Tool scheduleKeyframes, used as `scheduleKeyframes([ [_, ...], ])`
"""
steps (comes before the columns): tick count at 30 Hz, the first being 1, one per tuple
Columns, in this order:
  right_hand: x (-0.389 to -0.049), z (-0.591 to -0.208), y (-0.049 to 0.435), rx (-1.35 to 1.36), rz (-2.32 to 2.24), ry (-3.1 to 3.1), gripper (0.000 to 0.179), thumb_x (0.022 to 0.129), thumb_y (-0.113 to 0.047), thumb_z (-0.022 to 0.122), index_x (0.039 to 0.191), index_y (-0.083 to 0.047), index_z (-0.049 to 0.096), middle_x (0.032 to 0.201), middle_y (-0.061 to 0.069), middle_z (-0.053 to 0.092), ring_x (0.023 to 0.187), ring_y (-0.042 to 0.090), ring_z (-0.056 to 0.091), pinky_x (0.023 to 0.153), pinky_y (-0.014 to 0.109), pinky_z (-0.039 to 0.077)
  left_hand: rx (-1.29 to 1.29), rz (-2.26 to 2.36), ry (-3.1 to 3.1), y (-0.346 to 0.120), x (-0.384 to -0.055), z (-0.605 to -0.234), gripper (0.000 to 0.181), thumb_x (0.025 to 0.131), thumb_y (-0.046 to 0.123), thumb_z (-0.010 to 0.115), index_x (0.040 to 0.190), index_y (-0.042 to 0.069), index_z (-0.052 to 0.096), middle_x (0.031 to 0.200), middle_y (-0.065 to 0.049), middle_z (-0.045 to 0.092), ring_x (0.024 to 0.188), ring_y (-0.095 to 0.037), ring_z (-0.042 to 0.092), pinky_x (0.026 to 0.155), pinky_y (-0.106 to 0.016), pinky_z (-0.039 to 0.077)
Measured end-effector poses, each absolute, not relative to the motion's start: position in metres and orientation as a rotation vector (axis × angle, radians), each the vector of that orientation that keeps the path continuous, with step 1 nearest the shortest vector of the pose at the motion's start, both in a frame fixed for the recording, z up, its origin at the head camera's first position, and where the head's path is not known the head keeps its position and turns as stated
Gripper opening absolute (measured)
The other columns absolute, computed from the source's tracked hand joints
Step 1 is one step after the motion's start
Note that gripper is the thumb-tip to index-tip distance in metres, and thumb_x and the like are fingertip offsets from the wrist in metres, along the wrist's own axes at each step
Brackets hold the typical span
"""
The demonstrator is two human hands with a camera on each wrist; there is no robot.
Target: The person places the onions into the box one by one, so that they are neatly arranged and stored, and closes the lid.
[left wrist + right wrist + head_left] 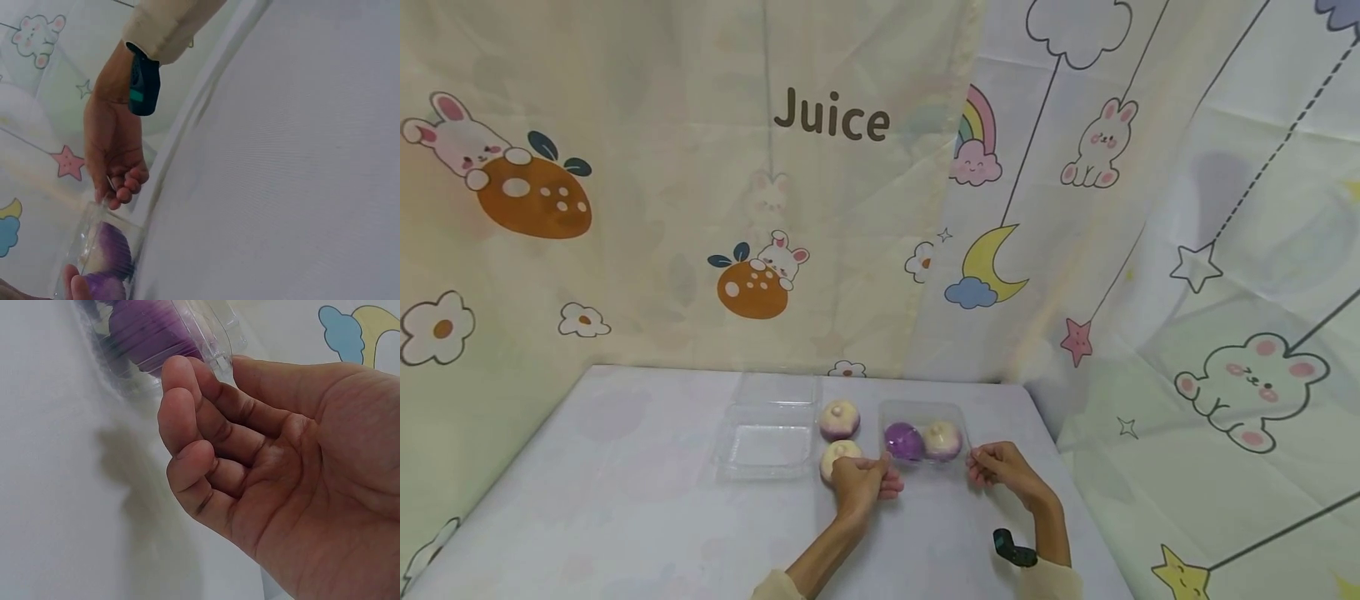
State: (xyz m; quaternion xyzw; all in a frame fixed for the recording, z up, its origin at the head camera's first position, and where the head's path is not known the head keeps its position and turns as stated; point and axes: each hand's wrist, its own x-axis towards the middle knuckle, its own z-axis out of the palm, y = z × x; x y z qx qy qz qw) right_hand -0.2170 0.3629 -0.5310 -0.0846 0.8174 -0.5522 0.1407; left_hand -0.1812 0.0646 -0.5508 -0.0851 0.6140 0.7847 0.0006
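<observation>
A transparent plastic box (923, 408) holds a purple round piece (904, 442) and a cream-and-purple one (942, 439), their sides ridged in the left wrist view. My right hand (1009, 471) pinches the box's near right corner between thumb and forefinger, the other fingers loosely curled beneath. At the near left corner is my left hand (861, 486), thumb and fingertips on the box's edge. In the left wrist view only its fingertips (76, 284) show, against the box wall. Just behind the left hand sits a cream round piece (838, 457), partly covered by it.
Another cream-and-purple round piece (839, 419) with a small knob on top lies farther back. An open transparent plastic clamshell (767, 446) lies to its left. Printed curtains (850, 250) rise behind the white table (647, 517) and along its right side.
</observation>
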Motion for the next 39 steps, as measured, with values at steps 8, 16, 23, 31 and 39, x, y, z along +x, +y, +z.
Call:
scheduleKeyframes([
  [8,-0.217,-0.531,0.361,-0.238,-1.581,2.377,0.041,0.114,-0.017,0.058,0.110,0.022,0.068,0.089,0.009,0.077,0.075,0.009,0.067,0.068,0.023,0.060,-0.278,2.422,2.058,0.052,-0.162,-0.546,0.034,0.102,0.016,0.076,0.095,-0.017,0.075,0.069,-0.019,0.077,0.051,-0.017,0.074,0.052,-0.032,0.065],
  [16,-0.216,-0.531,0.358,-0.225,-1.608,2.370,0.040,0.114,-0.015,0.057,0.114,0.023,0.069,0.097,0.020,0.079,0.078,0.010,0.071,0.071,0.025,0.064,-0.150,2.377,2.430,0.030,-0.155,-0.528,0.034,0.102,0.023,0.078,0.082,-0.004,0.077,0.061,-0.008,0.073,0.044,-0.015,0.068,0.046,-0.027,0.059],
  [23,-0.214,-0.532,0.363,-0.230,-1.601,2.404,0.044,0.116,-0.020,0.055,0.115,0.021,0.071,0.101,0.027,0.079,0.079,0.011,0.073,0.072,0.026,0.065,-0.144,2.386,2.764,0.002,-0.166,-0.511,0.022,0.101,0.013,0.078,0.084,-0.001,0.079,0.065,-0.008,0.076,0.047,-0.019,0.071,0.047,-0.019,0.055],
  [31,-0.209,-0.526,0.368,-0.133,-1.586,2.477,0.045,0.116,-0.022,0.054,0.116,0.020,0.070,0.095,0.019,0.081,0.078,0.013,0.073,0.072,0.027,0.064,-0.311,2.326,2.936,-0.045,-0.184,-0.502,0.019,0.100,0.012,0.078,0.088,-0.002,0.081,0.071,-0.012,0.079,0.050,-0.008,0.070,0.054,-0.014,0.054],
  [39,-0.203,-0.520,0.370,0.015,-1.576,2.631,0.040,0.114,-0.022,0.059,0.115,0.015,0.072,0.095,0.019,0.081,0.080,0.015,0.074,0.074,0.026,0.062,-0.506,2.139,3.153,-0.100,-0.193,-0.506,0.016,0.099,0.009,0.078,0.092,-0.004,0.083,0.077,-0.016,0.081,0.056,-0.004,0.067,0.061,-0.019,0.051],
])
